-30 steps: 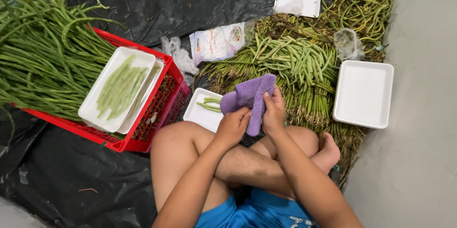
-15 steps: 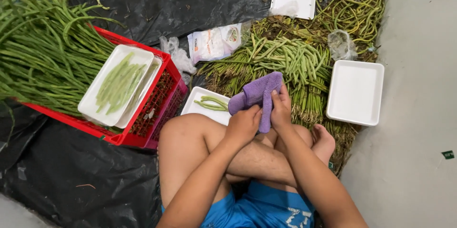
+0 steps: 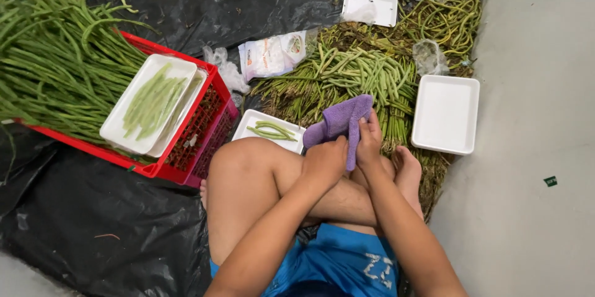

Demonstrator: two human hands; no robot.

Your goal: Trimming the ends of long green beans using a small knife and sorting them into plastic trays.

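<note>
Cloth [image 3: 342, 122] unmoved, btwn both hands [image 3: 347, 151].

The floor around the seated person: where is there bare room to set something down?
Free: the grey concrete floor right of the empty white foam tray, and the black plastic sheet below the red plastic crate. Crowded: the heap of green long beans ahead of both hands holding the purple cloth.

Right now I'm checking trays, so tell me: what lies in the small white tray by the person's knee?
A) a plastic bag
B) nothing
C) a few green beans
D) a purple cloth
C: the small tray beside the knee holds a few green beans; the purple cloth is in both hands, left hand and right hand.
</note>
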